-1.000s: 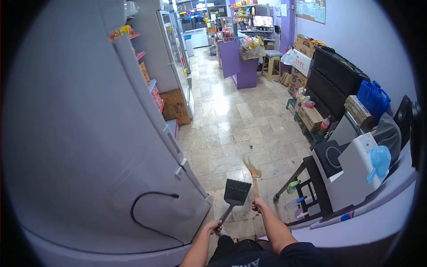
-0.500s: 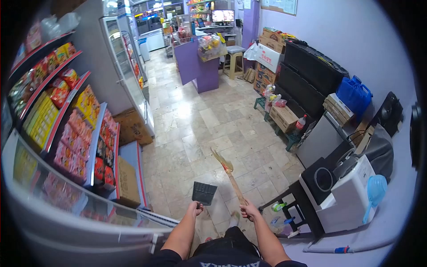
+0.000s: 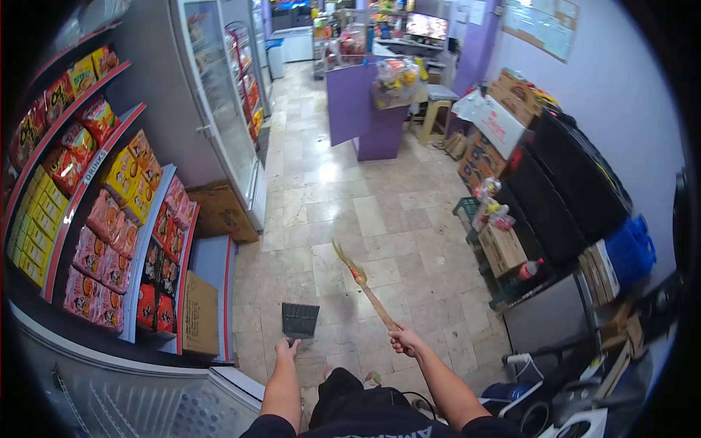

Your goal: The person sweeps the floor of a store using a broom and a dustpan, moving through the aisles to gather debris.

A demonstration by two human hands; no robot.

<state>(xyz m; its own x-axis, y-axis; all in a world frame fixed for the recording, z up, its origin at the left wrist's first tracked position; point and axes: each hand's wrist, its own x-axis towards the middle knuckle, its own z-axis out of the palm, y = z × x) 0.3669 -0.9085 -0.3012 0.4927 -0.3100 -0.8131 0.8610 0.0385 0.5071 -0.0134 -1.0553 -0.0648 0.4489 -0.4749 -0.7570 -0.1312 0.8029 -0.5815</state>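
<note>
My left hand (image 3: 287,348) is closed on the handle of a black dustpan (image 3: 300,320), whose tray faces up just above the tiled floor (image 3: 365,219). Farther right, my right hand (image 3: 404,340) grips the wooden handle of a broom (image 3: 376,305). The broom's straw bristles (image 3: 343,255) point forward and to the left, past the dustpan. Whether the bristles touch the floor I cannot tell.
Snack shelves (image 3: 95,164) and a glass-door fridge (image 3: 219,95) line the left. A purple counter (image 3: 380,135) stands ahead. Along the right are a carton (image 3: 502,248) on a low green stand, a red-capped bottle (image 3: 531,269) and black cases (image 3: 569,182).
The view has turned left and shifted. The dustpan and my left hand sit farther left in view, and the dustpan is farther from the broom handle. Both hands keep their grips.
</note>
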